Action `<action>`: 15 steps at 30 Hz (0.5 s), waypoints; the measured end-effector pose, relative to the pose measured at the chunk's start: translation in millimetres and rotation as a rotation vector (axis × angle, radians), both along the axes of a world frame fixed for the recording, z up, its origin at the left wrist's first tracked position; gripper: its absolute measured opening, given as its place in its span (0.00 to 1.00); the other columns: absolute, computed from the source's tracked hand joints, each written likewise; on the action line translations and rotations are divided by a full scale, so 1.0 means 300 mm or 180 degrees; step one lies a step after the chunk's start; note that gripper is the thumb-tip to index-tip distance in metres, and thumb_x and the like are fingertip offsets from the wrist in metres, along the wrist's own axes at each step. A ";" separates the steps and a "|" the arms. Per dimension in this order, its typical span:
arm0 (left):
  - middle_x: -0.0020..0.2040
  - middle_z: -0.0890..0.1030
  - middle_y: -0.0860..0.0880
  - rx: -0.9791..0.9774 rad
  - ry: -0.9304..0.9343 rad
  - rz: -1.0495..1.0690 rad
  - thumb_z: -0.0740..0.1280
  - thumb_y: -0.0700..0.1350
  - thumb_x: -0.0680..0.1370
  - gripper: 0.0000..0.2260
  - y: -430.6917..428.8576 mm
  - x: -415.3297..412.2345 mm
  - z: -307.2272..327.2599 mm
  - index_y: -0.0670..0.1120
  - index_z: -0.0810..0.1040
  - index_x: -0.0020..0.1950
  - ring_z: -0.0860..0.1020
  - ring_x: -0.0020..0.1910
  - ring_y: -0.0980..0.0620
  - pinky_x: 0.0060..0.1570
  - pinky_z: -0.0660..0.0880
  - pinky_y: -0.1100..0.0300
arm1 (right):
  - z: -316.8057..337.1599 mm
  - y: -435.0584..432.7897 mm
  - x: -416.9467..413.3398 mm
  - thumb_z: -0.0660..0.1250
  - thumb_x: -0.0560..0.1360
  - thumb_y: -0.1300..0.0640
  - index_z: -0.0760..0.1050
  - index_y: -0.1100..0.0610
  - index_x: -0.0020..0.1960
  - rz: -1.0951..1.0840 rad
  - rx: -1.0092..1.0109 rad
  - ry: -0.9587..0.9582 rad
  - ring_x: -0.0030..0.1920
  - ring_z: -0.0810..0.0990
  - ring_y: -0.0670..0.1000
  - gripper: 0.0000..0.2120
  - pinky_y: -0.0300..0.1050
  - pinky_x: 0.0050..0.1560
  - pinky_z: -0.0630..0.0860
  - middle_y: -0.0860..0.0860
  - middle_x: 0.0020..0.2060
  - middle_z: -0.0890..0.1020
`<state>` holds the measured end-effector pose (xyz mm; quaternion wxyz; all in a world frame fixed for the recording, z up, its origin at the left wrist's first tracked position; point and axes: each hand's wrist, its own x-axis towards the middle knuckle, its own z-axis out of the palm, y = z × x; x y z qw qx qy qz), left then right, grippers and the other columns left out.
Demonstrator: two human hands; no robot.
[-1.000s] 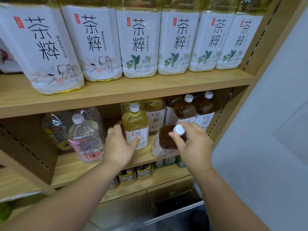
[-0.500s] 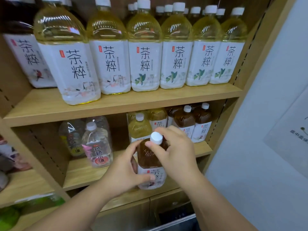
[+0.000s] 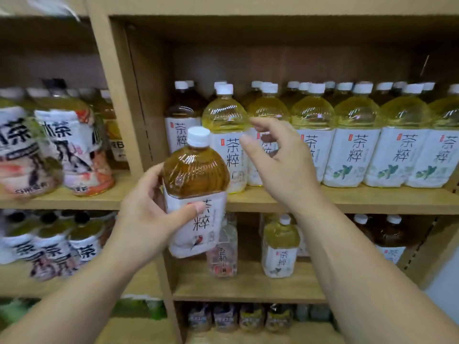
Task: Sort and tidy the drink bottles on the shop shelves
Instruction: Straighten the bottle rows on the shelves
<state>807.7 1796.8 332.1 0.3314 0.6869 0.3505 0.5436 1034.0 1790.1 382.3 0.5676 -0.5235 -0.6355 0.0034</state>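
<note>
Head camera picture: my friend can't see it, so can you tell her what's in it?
A person's left hand holds a brown tea bottle with a white cap up in front of wooden shop shelves. The empty right hand hovers open beside a row of yellow tea bottles standing there.
</note>
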 end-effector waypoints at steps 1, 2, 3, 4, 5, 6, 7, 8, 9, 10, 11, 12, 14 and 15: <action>0.54 0.85 0.56 0.0034 -0.0044 0.0128 0.79 0.47 0.65 0.28 0.005 -0.023 0.028 0.51 0.77 0.64 0.84 0.53 0.57 0.49 0.82 0.60 | 0.017 0.027 -0.003 0.68 0.79 0.43 0.75 0.45 0.69 -0.0100 0.0036 -0.0103 0.62 0.75 0.44 0.20 0.45 0.60 0.75 0.42 0.63 0.76; 0.54 0.85 0.56 0.0075 -0.0076 0.0254 0.79 0.47 0.67 0.26 0.015 -0.042 0.052 0.52 0.77 0.63 0.84 0.53 0.56 0.50 0.82 0.57 | 0.034 0.052 -0.004 0.69 0.78 0.43 0.73 0.45 0.71 -0.0191 0.0078 -0.0224 0.65 0.74 0.46 0.22 0.47 0.63 0.74 0.44 0.65 0.75; 0.55 0.85 0.56 0.0098 -0.0103 0.0364 0.79 0.46 0.69 0.24 0.029 -0.058 0.072 0.53 0.77 0.63 0.84 0.54 0.56 0.50 0.82 0.54 | 0.051 0.074 -0.009 0.70 0.78 0.43 0.72 0.45 0.72 -0.0284 0.0112 -0.0369 0.67 0.72 0.48 0.24 0.47 0.66 0.72 0.45 0.66 0.75; 0.55 0.85 0.56 0.0105 -0.0121 0.0449 0.79 0.45 0.71 0.23 0.047 -0.069 0.089 0.54 0.77 0.63 0.84 0.54 0.56 0.51 0.82 0.52 | 0.070 0.096 -0.017 0.70 0.77 0.43 0.71 0.45 0.73 -0.0384 0.0121 -0.0541 0.69 0.70 0.50 0.26 0.47 0.68 0.69 0.46 0.67 0.74; 0.56 0.85 0.56 0.0109 -0.0117 0.0526 0.78 0.46 0.72 0.22 0.068 -0.075 0.103 0.55 0.77 0.63 0.84 0.54 0.56 0.52 0.82 0.50 | 0.087 0.117 -0.028 0.70 0.76 0.41 0.69 0.45 0.75 -0.0500 0.0087 -0.0736 0.70 0.68 0.51 0.29 0.48 0.70 0.66 0.47 0.69 0.73; 0.56 0.85 0.56 0.0126 -0.0071 0.0626 0.78 0.48 0.72 0.22 0.091 -0.077 0.111 0.55 0.76 0.64 0.84 0.55 0.56 0.53 0.82 0.48 | 0.103 0.136 -0.041 0.69 0.76 0.39 0.67 0.43 0.77 -0.0628 0.0018 -0.0947 0.72 0.66 0.52 0.31 0.50 0.71 0.64 0.48 0.71 0.73; 0.56 0.84 0.56 0.0166 0.0005 0.0750 0.78 0.50 0.71 0.23 0.112 -0.076 0.117 0.55 0.76 0.64 0.83 0.56 0.56 0.55 0.82 0.47 | 0.115 0.157 -0.056 0.68 0.76 0.36 0.64 0.42 0.78 -0.0763 -0.0072 -0.1166 0.73 0.64 0.54 0.33 0.53 0.71 0.63 0.49 0.72 0.71; 0.57 0.84 0.57 0.0222 0.0084 0.0880 0.78 0.52 0.71 0.25 0.127 -0.069 0.122 0.56 0.75 0.65 0.83 0.56 0.57 0.56 0.81 0.46 | 0.125 0.176 -0.072 0.66 0.76 0.34 0.61 0.40 0.79 -0.0891 -0.0173 -0.1382 0.74 0.63 0.55 0.35 0.56 0.70 0.62 0.50 0.73 0.71; 0.57 0.83 0.58 0.0284 0.0165 0.1011 0.78 0.54 0.70 0.26 0.139 -0.060 0.123 0.56 0.74 0.65 0.82 0.56 0.58 0.56 0.81 0.46 | 0.130 0.193 -0.086 0.64 0.76 0.32 0.58 0.39 0.80 -0.0989 -0.0283 -0.1571 0.75 0.62 0.57 0.36 0.58 0.69 0.62 0.51 0.74 0.70; 0.56 0.82 0.59 0.0358 0.0245 0.1114 0.77 0.55 0.71 0.26 0.147 -0.048 0.123 0.56 0.73 0.65 0.81 0.57 0.60 0.57 0.81 0.48 | 0.131 0.209 -0.097 0.62 0.76 0.31 0.55 0.38 0.80 -0.1045 -0.0393 -0.1727 0.75 0.61 0.58 0.36 0.59 0.69 0.61 0.52 0.74 0.70; 0.57 0.81 0.61 0.0428 0.0329 0.1190 0.77 0.56 0.71 0.26 0.152 -0.035 0.120 0.56 0.72 0.65 0.80 0.57 0.62 0.57 0.80 0.50 | 0.130 0.220 -0.106 0.61 0.77 0.31 0.55 0.37 0.80 -0.1065 -0.0486 -0.1836 0.76 0.60 0.58 0.35 0.60 0.70 0.60 0.52 0.75 0.69; 0.57 0.80 0.62 0.0485 0.0408 0.1251 0.75 0.58 0.71 0.26 0.151 -0.022 0.119 0.57 0.71 0.66 0.79 0.57 0.63 0.57 0.80 0.52 | 0.127 0.227 -0.112 0.60 0.78 0.31 0.56 0.36 0.80 -0.1063 -0.0537 -0.1882 0.77 0.58 0.59 0.33 0.60 0.71 0.59 0.53 0.76 0.67; 0.61 0.79 0.61 0.0564 0.0594 0.1380 0.73 0.61 0.72 0.29 0.163 -0.007 0.106 0.57 0.68 0.70 0.77 0.61 0.62 0.58 0.79 0.55 | 0.124 0.225 -0.118 0.61 0.79 0.34 0.60 0.35 0.78 -0.1041 -0.0484 -0.1844 0.78 0.56 0.58 0.29 0.60 0.72 0.57 0.53 0.76 0.66; 0.64 0.78 0.59 0.0598 0.0703 0.1478 0.71 0.63 0.73 0.33 0.172 -0.004 0.102 0.56 0.65 0.74 0.76 0.64 0.60 0.59 0.79 0.54 | 0.123 0.220 -0.118 0.62 0.79 0.35 0.63 0.36 0.76 -0.1033 -0.0428 -0.1815 0.79 0.56 0.58 0.27 0.60 0.73 0.56 0.53 0.76 0.66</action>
